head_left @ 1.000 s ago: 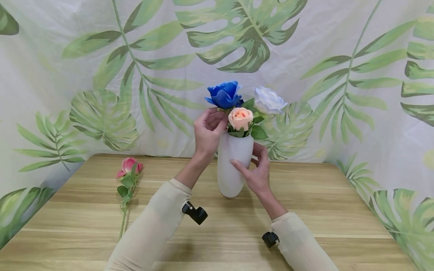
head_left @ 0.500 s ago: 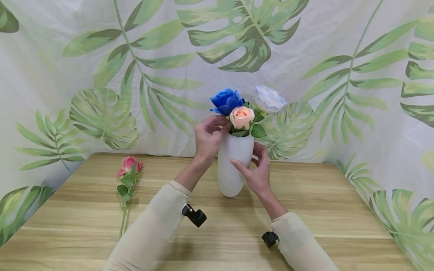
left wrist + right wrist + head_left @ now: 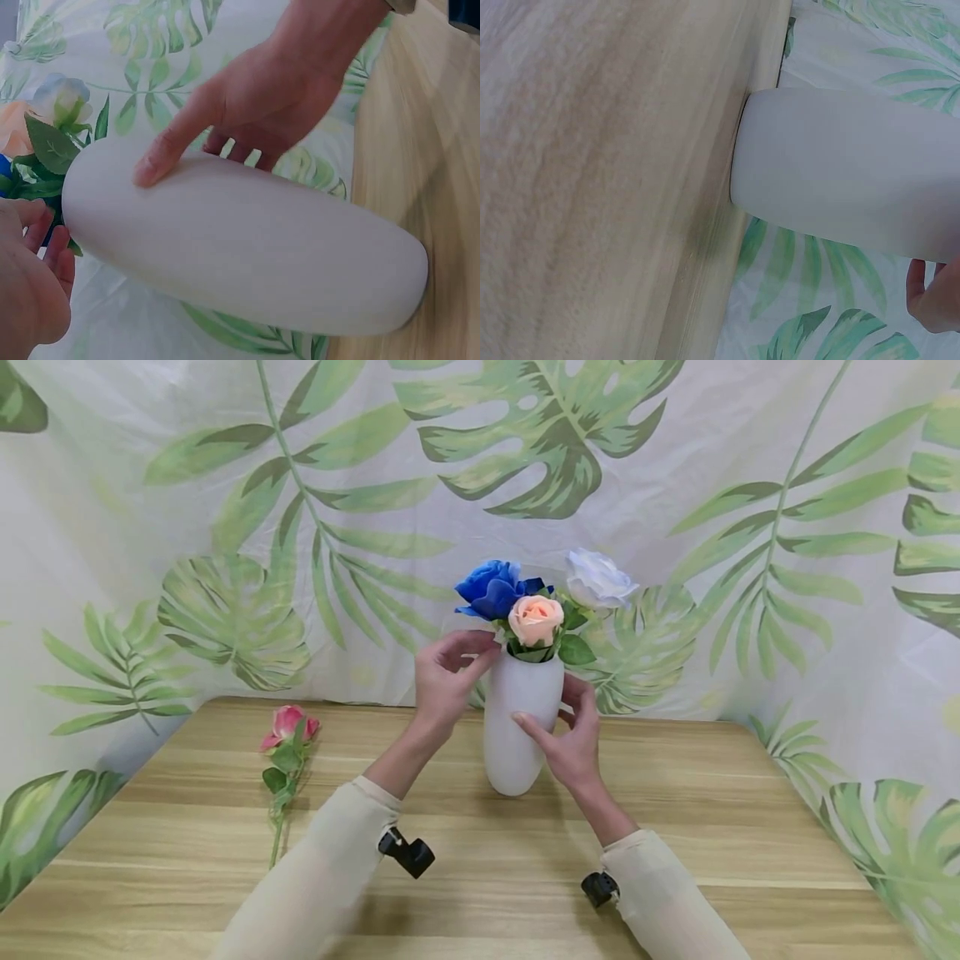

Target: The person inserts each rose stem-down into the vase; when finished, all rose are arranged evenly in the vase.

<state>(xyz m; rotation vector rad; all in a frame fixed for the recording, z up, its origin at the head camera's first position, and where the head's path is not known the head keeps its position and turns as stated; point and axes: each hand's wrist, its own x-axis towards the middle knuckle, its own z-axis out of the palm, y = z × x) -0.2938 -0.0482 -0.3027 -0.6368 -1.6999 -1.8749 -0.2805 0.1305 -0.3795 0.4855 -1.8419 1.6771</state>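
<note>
A white vase [image 3: 521, 727] stands on the table with a blue rose [image 3: 491, 589], a peach rose [image 3: 536, 621] and a white rose [image 3: 600, 578] in it. My right hand [image 3: 573, 735] grips the vase from its right side, thumb across the front and fingers behind. In the left wrist view that right hand [image 3: 262, 97] lies along the vase wall. Beside the rim, under the blue rose, is my left hand [image 3: 450, 681]; the left wrist view shows its fingers [image 3: 64, 266] loosely bent and apart. Part of the right hand [image 3: 939, 296] shows in the right wrist view.
A pink rose [image 3: 288, 727] with a leafy stem lies on the left of the wooden table [image 3: 675, 827]. A leaf-printed cloth [image 3: 360, 610] hangs behind the table's back edge. Both sleeves carry small black wrist cameras.
The blue rose has sunk lower and now leans left. My left hand has moved down, then left, slightly away from the vase. The right hand keeps its hold on the vase.
</note>
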